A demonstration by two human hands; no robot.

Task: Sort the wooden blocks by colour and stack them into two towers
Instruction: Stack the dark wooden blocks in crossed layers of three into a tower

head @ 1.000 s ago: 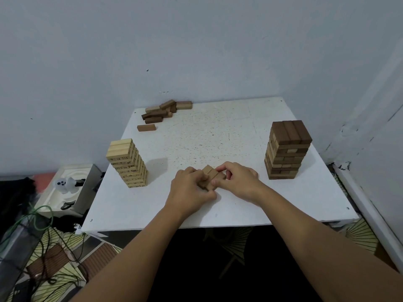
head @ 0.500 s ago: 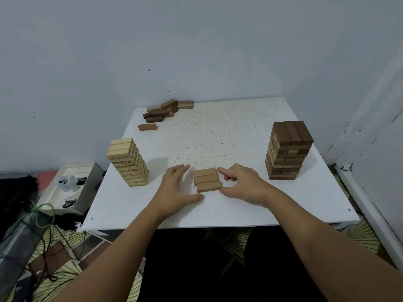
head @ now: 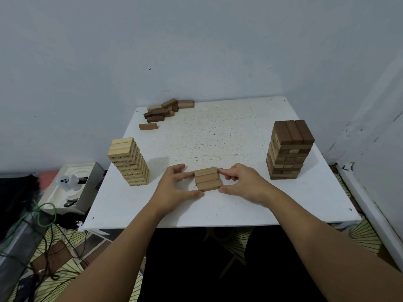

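Change since the earlier frames: both hands, which covered and gripped the three mid-brown blocks (head: 207,178) a second ago, have drawn back to the row's two ends, and the blocks now lie squared side by side, where half a second ago the hands stood slightly wider. Item, left hand (head: 174,184): fingers extended and touching the left ends of the row, thumb laid on the table at the near corner; nothing curled round a block. Item, right hand (head: 242,182): index fingertip at the far right corner, thumb at the near right corner, the remaining fingers loosely bent beneath; it brackets the row but does not lift it. Probable purpose: pressing the ends flush so the three can go as one layer onto a tower. Item, table (head: 218,210): white, speckled, set into a wall corner; the row sits near its front edge, between the towers. Item, light tower (head: 128,162): pale blocks, left side, well apart from the hands; small dark numerals printed on the block ends, "14" and "15" seemingly legible near the top, the rest too small to read. Item, dark tower (head: 290,149): right side, topped by three dark blocks, some paler blocks mixed into lower layers; no markings visible. Item, loose pile (head: 168,110): unsorted brown blocks at the far left corner, one lying apart just in front. No brand names seen anywhere.
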